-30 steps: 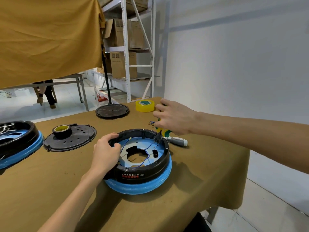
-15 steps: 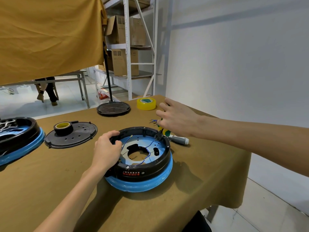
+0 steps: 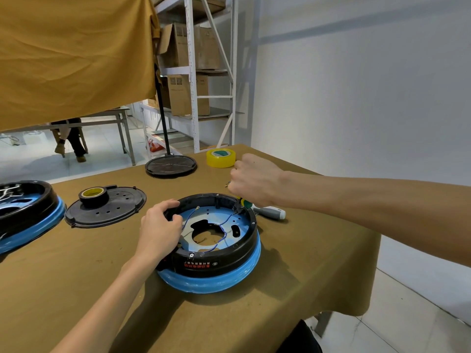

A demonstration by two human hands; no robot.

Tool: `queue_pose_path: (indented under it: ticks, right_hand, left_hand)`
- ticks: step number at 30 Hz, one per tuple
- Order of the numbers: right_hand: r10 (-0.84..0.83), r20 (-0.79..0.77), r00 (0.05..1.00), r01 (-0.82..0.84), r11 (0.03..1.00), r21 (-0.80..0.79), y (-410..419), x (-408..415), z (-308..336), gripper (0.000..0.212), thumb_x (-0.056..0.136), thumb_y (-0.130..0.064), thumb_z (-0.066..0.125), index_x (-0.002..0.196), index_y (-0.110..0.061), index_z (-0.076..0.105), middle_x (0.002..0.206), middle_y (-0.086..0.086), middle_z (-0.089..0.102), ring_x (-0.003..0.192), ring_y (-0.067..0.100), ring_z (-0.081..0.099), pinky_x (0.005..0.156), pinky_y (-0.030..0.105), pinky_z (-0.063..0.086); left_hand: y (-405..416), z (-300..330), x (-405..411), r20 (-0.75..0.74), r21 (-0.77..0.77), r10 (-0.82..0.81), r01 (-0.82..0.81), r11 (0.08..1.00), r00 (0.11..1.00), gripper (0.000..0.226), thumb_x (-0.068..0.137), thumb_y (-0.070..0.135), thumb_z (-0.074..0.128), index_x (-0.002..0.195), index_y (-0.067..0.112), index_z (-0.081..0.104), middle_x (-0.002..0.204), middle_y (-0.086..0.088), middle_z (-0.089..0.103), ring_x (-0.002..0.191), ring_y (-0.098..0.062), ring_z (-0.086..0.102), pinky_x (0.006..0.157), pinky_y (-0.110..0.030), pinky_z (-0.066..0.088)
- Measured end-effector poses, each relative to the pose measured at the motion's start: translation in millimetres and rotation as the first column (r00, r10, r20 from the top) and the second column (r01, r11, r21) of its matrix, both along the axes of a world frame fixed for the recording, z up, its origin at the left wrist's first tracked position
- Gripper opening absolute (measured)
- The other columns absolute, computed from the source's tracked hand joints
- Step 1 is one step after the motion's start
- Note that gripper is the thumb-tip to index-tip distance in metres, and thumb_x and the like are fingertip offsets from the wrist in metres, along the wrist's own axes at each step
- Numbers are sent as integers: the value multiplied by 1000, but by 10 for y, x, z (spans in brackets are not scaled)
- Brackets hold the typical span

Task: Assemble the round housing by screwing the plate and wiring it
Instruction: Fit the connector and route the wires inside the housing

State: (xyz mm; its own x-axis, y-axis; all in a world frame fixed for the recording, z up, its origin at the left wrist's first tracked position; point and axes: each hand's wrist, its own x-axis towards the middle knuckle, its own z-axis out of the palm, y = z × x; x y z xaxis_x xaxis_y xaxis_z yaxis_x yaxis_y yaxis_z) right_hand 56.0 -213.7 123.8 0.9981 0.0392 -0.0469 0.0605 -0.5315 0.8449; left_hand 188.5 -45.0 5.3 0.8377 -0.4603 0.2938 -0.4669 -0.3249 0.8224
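yellow tape roll (image 3: 220, 157), black lid (image 3: 105, 208), shelving with boxes (image 3: 190, 72)

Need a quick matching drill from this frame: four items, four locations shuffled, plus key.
Items
1. yellow tape roll
2. black tape roll
3. left hand
4. white-handled screwdriver

Locations
A. on the black perforated lid
B. lying on the table just right of the round housing
C. gripping the housing's near-left rim
D. far table edge, beyond the right hand

Pairs: 1-D, 2-A, 3-C, 4-B
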Motion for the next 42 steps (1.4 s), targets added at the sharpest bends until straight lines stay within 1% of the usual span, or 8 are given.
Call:
queue_pose_path:
  ticks: [10, 15, 18, 20, 24, 29, 35, 42]
  right_hand:
    - [29, -46, 999, -31, 998, -52, 74, 59, 78, 20, 95, -8, 59, 79, -19, 54, 72, 2, 54, 74, 23, 58, 74, 36, 51]
    - [0, -50, 999, -2, 999, -33, 79, 51, 86, 28, 92, -7, 60, 72, -19, 45, 64, 1, 46, 68, 23, 56, 66, 34, 43]
    - [22, 18, 1000, -22, 1000, 19, 51, -20, 122, 4, 93, -20, 67, 92, -21, 63, 87, 5, 62, 87, 24, 57, 83, 38, 43]
    - [7, 107, 994, -20, 993, 119, -33, -53, 144, 16, 89, -29, 70, 103, -22, 68, 94, 2, 59, 95, 23, 56, 82, 37, 38]
    - [-145, 114, 983, 58, 830, 554, -22, -13, 110, 41, 80, -39, 73, 119, -30, 72, 94, -5, 64, 88, 21, 58, 70, 32, 48]
    - [-136, 39, 990, 70, 714, 697, 95, 171, -217, 58, 76, -47, 77, 130, -30, 65, 107, -4, 65, 92, 21, 59, 62, 31, 43]
    - [-139, -223, 965, 262, 445, 856, 116, 280, -244, 61, 78, -49, 82, 130, -21, 66, 107, -8, 64, 94, 16, 60, 72, 32, 52]
    - [-193, -159, 968, 231, 451, 862, 125, 447, -211, 63, 72, -60, 83, 121, -25, 67, 111, -4, 66, 98, 20, 62, 82, 41, 58]
  left_hand:
    - [4, -23, 42, 9, -14, 6, -6, 1000, 1000, 39, 96, 7, 57, 133, 17, 66, 113, -9, 73, 79, -21, 61, 83, -46, 59]
    - [-22, -31, 29, 5, -49, 22, -22, 999, 1000, 34, 101, 15, 53, 133, 18, 65, 109, -1, 69, 67, -7, 61, 54, -17, 45]
    - [45, -50, -9, -49, -93, 52, -56, 994, 997, 34, 106, 23, 46, 136, 13, 60, 122, -7, 64, 98, -15, 61, 84, -29, 49]
    - [149, -108, -31, -93, -79, 60, -67, 995, 994, 33, 106, 24, 48, 137, 14, 54, 126, -6, 60, 108, -20, 60, 92, -39, 52]
    - [333, -250, -57, -210, -100, -20, -1, 995, 977, 39, 102, 27, 60, 138, 17, 48, 106, 11, 60, 97, -12, 65, 72, -27, 53]
    - [377, -226, 152, -260, -182, -179, 134, 974, 949, 22, 101, 25, 63, 122, 30, 65, 103, 13, 71, 91, 2, 68, 68, -12, 51]
    - [458, -195, 361, -429, -290, -380, 273, 917, 820, 28, 95, 25, 67, 118, 37, 75, 111, 4, 78, 100, -16, 75, 76, -24, 58]
    - [449, -280, 370, -402, -389, -432, 277, 879, 807, 39, 85, 33, 70, 124, 27, 74, 115, -4, 77, 105, -24, 74, 83, -30, 58]
